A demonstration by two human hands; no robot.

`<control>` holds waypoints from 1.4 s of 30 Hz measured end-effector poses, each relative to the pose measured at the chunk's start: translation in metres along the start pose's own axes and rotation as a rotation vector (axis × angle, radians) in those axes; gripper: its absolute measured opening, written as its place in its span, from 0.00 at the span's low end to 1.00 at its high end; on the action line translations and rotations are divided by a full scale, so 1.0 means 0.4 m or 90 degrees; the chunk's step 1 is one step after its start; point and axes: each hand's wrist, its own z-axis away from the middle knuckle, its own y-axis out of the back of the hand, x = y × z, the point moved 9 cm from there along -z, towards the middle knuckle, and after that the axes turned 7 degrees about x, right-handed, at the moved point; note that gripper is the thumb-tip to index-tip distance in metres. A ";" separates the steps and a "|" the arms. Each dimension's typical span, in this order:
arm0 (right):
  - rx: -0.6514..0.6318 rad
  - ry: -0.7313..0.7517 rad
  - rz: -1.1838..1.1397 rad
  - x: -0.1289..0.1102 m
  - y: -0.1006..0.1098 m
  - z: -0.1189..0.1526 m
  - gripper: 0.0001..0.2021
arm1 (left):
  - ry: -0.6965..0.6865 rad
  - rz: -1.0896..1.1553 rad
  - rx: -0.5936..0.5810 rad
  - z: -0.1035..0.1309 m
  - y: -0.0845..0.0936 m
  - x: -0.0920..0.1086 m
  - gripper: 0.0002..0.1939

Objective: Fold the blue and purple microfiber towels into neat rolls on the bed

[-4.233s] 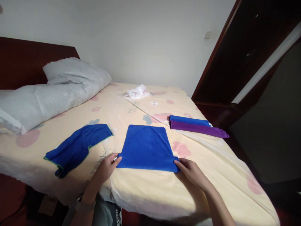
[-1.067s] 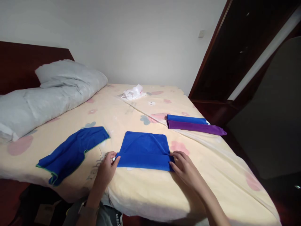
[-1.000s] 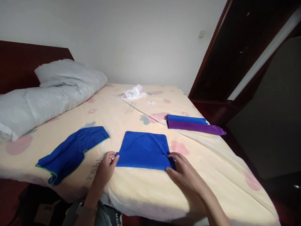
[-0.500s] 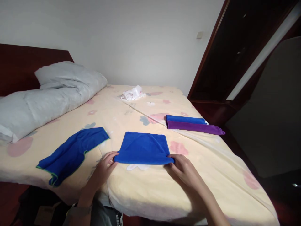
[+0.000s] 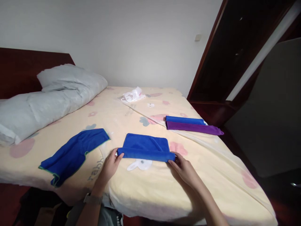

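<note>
Rolled farther since the earlier frame, the blue cloth [image 5: 146, 153] lies on the bed [image 5: 150, 191] between left hand [image 5: 111, 164] and right hand [image 5: 185, 170], each pinching one end, where even, matched turning should keep it straight.

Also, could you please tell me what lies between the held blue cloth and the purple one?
The head view shows only bed sheet with a pink print between the held blue cloth and the purple cloth.
</note>
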 end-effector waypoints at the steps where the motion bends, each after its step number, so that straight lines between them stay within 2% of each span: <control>1: 0.007 -0.005 -0.019 -0.001 0.003 -0.002 0.20 | -0.004 -0.007 0.003 -0.001 -0.001 0.004 0.23; 4: 0.007 -0.004 -0.066 -0.005 0.013 -0.004 0.19 | -0.001 -0.017 0.029 -0.002 0.013 0.014 0.24; 7: -0.016 -0.036 -0.094 0.014 0.019 0.001 0.22 | 0.017 -0.017 0.047 0.005 0.033 0.018 0.25; 10: -0.050 -0.082 -0.063 0.041 0.009 0.009 0.28 | 0.028 -0.061 0.010 0.018 0.031 0.013 0.24; 12: -0.052 -0.095 0.003 0.050 0.008 0.010 0.29 | -0.001 -0.104 -0.014 0.024 0.028 0.018 0.20; 15: 0.016 -0.027 0.141 0.019 0.043 0.003 0.21 | -0.086 -0.132 0.027 0.027 0.056 0.045 0.18; 17: 0.043 0.071 0.167 -0.028 0.064 0.007 0.16 | -0.115 -0.103 0.069 0.028 0.088 0.058 0.18; 18: 0.031 0.116 0.153 -0.050 0.066 0.013 0.15 | -0.120 -0.080 0.067 0.029 0.097 0.061 0.17; 20: -0.047 0.166 0.119 -0.072 0.050 0.027 0.17 | -0.136 -0.045 -0.002 0.035 0.089 0.065 0.16; 23: -0.137 0.176 0.129 -0.065 0.015 0.040 0.27 | -0.181 -0.035 -0.124 0.051 0.054 0.072 0.23; 25: -0.127 0.173 0.133 -0.055 0.007 0.035 0.29 | -0.179 -0.025 -0.120 0.046 0.050 0.069 0.23; 27: -0.092 0.149 0.100 -0.045 0.010 0.025 0.26 | -0.152 -0.004 -0.099 0.031 0.050 0.061 0.21; 30: -0.060 0.074 -0.006 -0.024 0.015 0.006 0.21 | -0.083 0.037 -0.106 -0.001 0.038 0.047 0.19; 34: -0.010 0.005 -0.101 0.002 0.014 -0.041 0.21 | 0.000 0.042 -0.117 -0.061 0.019 0.043 0.20; 38: 0.078 -0.064 0.011 0.042 0.020 -0.107 0.20 | 0.011 -0.067 -0.137 -0.126 -0.011 0.063 0.25; 42: 0.114 -0.120 0.120 0.059 0.015 -0.140 0.23 | 0.077 -0.199 -0.156 -0.161 -0.037 0.044 0.27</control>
